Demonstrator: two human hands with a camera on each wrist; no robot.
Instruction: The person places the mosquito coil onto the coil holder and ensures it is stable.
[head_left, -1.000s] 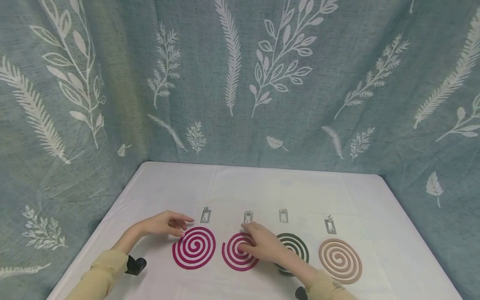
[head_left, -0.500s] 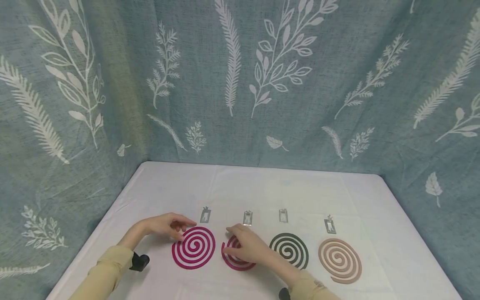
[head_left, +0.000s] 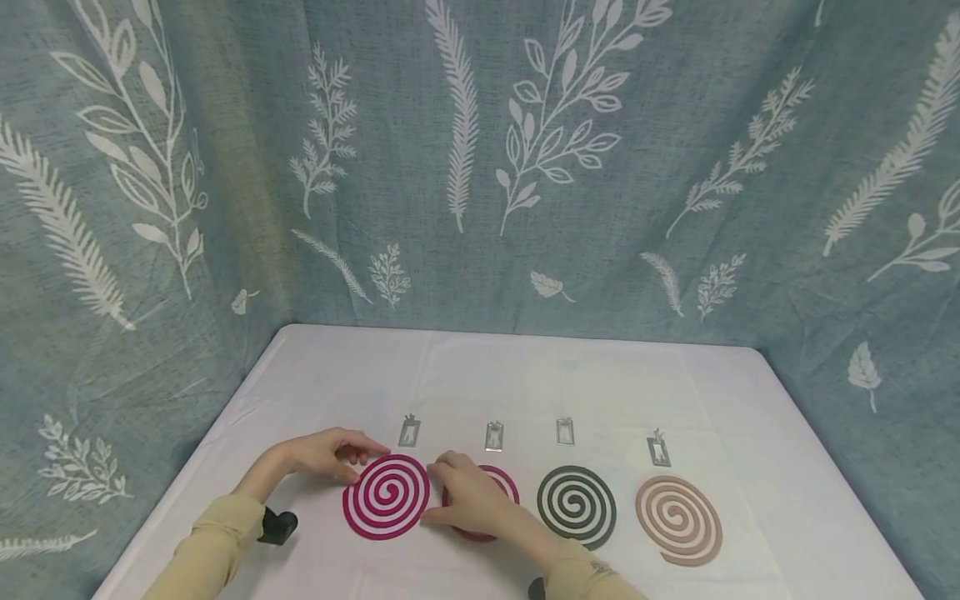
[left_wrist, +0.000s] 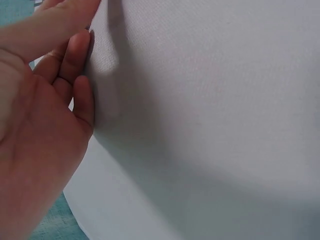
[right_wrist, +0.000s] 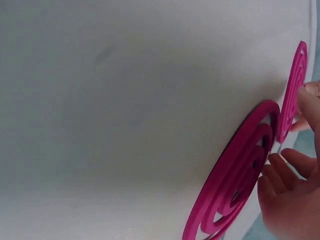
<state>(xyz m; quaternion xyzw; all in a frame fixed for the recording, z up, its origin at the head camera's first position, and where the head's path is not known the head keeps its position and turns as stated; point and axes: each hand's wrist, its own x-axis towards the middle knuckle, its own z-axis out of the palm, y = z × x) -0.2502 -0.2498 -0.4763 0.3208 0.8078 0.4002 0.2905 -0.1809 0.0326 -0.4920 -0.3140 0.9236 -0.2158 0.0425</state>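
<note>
In the head view a magenta mosquito coil (head_left: 387,496) lies flat on the white table, with a hand on either side. My left hand (head_left: 315,454) is at its left, thumb and forefinger spread along the upper left edge. My right hand (head_left: 472,498) reaches over a second magenta mosquito coil (head_left: 512,483), partly covering it, its fingertips right at the first coil's right edge. The right wrist view shows both magenta coils near the fingers (right_wrist: 280,175). In the left wrist view my loosely bent fingers (left_wrist: 75,55) hover close over the cloth.
To the right lie a dark green mosquito coil (head_left: 574,502) and a tan one (head_left: 675,513). Several small metal coil stands, such as the leftmost stand (head_left: 409,420), form a row behind the coils. A patterned blue-green curtain (head_left: 420,167) surrounds the table (head_left: 525,367).
My right hand has moved left from the second magenta coil to the first one's right edge, uncovering the green coil. My left hand has shifted slightly right along the first coil's edge.
</note>
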